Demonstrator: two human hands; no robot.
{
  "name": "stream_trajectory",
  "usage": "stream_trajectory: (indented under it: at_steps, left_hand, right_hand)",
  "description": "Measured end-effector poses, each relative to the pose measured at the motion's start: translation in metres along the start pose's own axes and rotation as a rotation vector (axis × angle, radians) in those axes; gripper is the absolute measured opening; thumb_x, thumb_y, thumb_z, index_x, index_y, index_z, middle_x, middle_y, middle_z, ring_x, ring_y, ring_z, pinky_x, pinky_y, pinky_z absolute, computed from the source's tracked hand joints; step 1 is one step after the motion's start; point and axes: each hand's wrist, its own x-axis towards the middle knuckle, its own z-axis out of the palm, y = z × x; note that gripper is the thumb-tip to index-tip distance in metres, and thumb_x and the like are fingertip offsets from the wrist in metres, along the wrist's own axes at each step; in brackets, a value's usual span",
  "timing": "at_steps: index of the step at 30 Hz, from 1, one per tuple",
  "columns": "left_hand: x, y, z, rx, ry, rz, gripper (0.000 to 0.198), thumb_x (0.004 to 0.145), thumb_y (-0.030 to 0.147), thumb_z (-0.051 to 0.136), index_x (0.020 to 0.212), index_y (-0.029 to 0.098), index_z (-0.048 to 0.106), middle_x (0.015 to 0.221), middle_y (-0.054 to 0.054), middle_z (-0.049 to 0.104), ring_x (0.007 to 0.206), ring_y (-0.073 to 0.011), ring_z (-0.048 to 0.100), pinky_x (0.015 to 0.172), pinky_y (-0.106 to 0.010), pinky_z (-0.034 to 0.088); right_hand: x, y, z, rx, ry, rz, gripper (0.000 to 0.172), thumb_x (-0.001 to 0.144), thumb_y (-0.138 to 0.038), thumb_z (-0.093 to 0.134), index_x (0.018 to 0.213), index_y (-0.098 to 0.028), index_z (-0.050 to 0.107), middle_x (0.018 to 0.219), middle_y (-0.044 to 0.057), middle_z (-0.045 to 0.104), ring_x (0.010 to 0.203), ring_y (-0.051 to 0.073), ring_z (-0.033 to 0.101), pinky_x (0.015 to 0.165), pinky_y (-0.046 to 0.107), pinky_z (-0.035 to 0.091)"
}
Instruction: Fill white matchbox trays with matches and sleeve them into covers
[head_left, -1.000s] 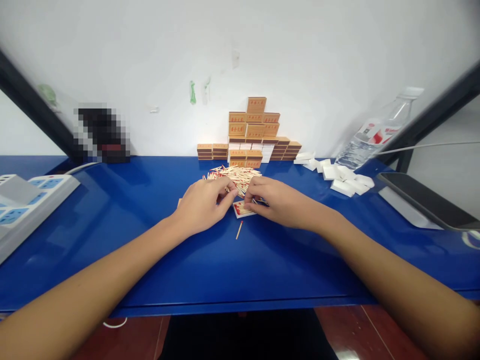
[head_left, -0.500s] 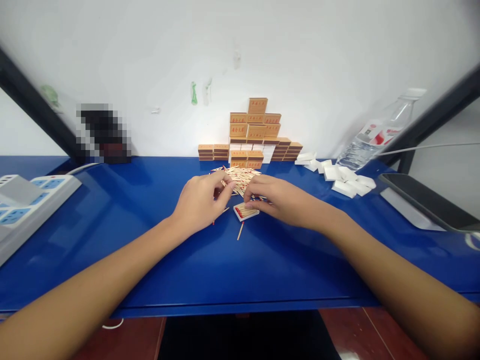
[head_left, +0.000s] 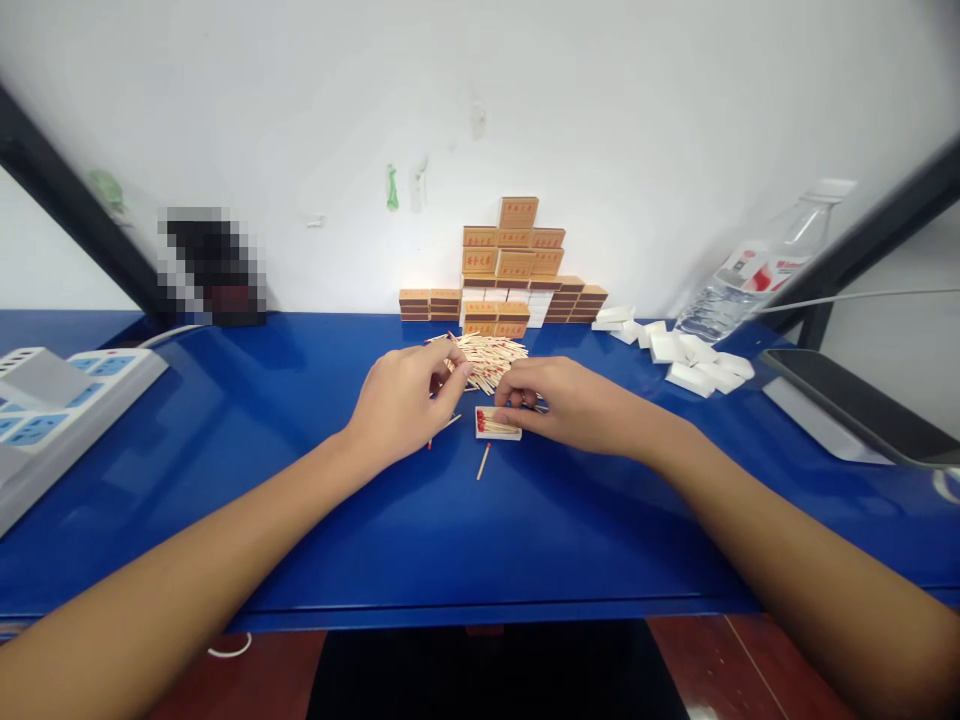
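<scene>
A small white matchbox tray (head_left: 495, 424) holding red-tipped matches lies on the blue table (head_left: 300, 500) in the middle. My right hand (head_left: 570, 404) rests at its right end with curled fingers touching it. My left hand (head_left: 405, 400) is just left of the tray, fingers pinched together beside a heap of loose matches (head_left: 487, 356); whether it holds matches is hidden. A single match (head_left: 484, 461) lies in front of the tray. Another match (head_left: 448, 424) pokes out under my left hand.
Brown matchboxes (head_left: 510, 270) are stacked against the wall behind the heap. Empty white trays (head_left: 690, 360) lie to the right beside a water bottle (head_left: 750, 275) and a phone (head_left: 855, 405). A power strip (head_left: 52, 400) sits at the left edge.
The tray has come out from between my hands and now lies square, with my right hand on its right end. My left hand has drawn slightly left and up toward the heap.
</scene>
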Motion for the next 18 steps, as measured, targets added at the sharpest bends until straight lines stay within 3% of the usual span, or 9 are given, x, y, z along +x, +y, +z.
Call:
stream_trajectory:
  at_steps: [14,18]
  left_hand:
    - [-0.0007,0.0001,0.0008,-0.041,0.01,0.03,0.016,0.1,0.03,0.06,0.095,0.021,0.073,0.074,0.001,0.075,0.059,-0.0124,0.06,0.059,-0.028,0.044]
    - [-0.0004,-0.0005,0.0022,-0.131,0.019,0.006,0.015,0.099,0.028,0.063,0.096,0.022,0.075,0.077,0.002,0.076,0.061,-0.0118,0.062,0.06,-0.027,0.045]
  right_hand:
    - [-0.0007,0.0008,-0.0028,-0.012,-0.041,0.03,0.018,0.098,-0.038,0.068,0.092,-0.021,0.072,0.082,0.002,0.068,0.073,0.017,0.057,0.065,0.031,0.037]
    - [-0.001,0.0013,-0.0048,-0.038,0.026,0.053,0.014,0.097,-0.033,0.069,0.09,-0.021,0.072,0.085,0.003,0.07,0.075,0.017,0.059,0.067,0.031,0.039]
